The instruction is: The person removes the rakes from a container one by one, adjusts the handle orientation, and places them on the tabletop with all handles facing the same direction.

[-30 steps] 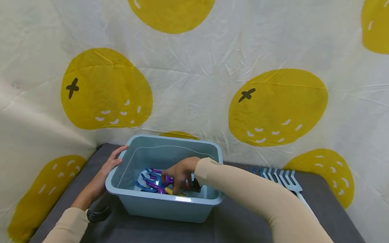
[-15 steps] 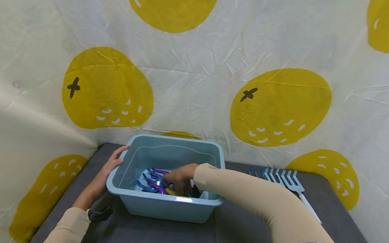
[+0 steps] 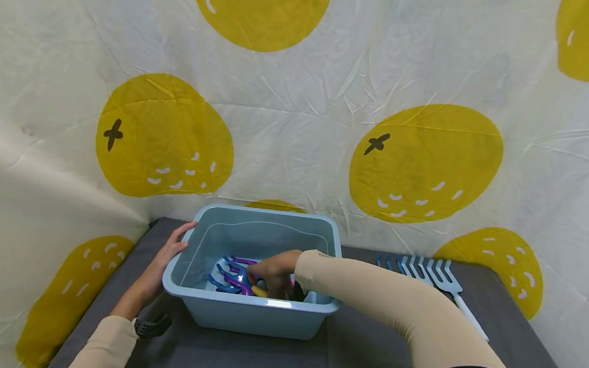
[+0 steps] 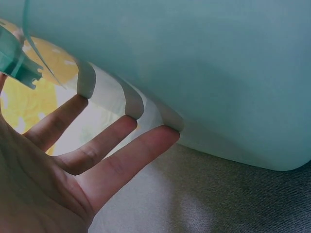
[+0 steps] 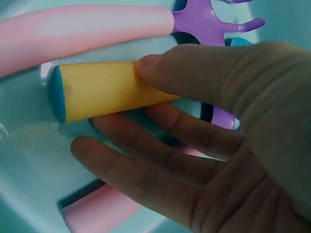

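A light-blue plastic tub [image 3: 211, 295] stands on the grey-covered table. Straight fingers of my left hand [image 3: 160, 261] touch the tub's left side near the rim; the left wrist view shows the fingertips against its outer wall. Down inside the tub, my right hand [image 3: 273, 271] pinches a yellow handle [image 5: 107, 90] with a blue end cap, thumb on top and fingers beneath. It appears to belong to a small hand rake, whose join is hidden by the hand. Beside it lies a purple-pronged hand rake [image 5: 199, 22] with a pink handle. Blue prongs [image 3: 222, 286] lie to the left.
Another pink handle [image 5: 99, 208] lies on the tub floor under my right fingers. Right of the tub, a pale-blue hand rake [image 3: 444, 279] with a white handle lies on the table, with darker blue prongs [image 3: 402, 263] beside it. A patterned cloth [image 3: 286, 160] hangs behind.
My right hand has gone slightly lower in the tub and its fingers have closed around the yellow handle. My left hand stays at the tub's side.
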### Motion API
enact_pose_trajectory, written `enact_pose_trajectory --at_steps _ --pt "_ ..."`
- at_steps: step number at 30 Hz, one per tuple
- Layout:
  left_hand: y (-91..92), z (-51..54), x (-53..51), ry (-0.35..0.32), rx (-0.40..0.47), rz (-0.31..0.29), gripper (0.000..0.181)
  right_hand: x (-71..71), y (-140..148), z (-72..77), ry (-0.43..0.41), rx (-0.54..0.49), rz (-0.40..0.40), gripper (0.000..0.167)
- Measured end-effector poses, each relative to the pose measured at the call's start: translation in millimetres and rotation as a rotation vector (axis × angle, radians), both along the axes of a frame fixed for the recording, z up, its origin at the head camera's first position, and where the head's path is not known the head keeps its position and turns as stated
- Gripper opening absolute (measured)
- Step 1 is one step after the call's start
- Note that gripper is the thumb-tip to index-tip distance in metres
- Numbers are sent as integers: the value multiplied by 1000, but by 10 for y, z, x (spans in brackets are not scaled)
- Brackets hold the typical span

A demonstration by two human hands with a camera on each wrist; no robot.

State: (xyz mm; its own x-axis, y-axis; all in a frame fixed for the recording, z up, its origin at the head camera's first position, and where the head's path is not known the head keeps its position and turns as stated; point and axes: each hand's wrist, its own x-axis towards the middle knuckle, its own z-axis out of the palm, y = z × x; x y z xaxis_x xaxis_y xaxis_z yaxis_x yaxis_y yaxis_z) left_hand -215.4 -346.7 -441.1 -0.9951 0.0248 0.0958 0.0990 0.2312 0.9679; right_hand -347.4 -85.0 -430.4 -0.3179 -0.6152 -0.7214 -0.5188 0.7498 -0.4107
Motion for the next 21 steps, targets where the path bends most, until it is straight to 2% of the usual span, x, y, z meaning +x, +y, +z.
enact_pose_trajectory --at_steps 8,16,21 --pt "4 5 -2 9 -1 -1 56 -65 5 -2 31 -1 37 50" --pt "-1 41 13 -8 -4 2 55 -102 105 257 84 -60 72 48" --pt "-2 49 15 -29 -2 -7 56 -135 138 364 101 -54 102 41"
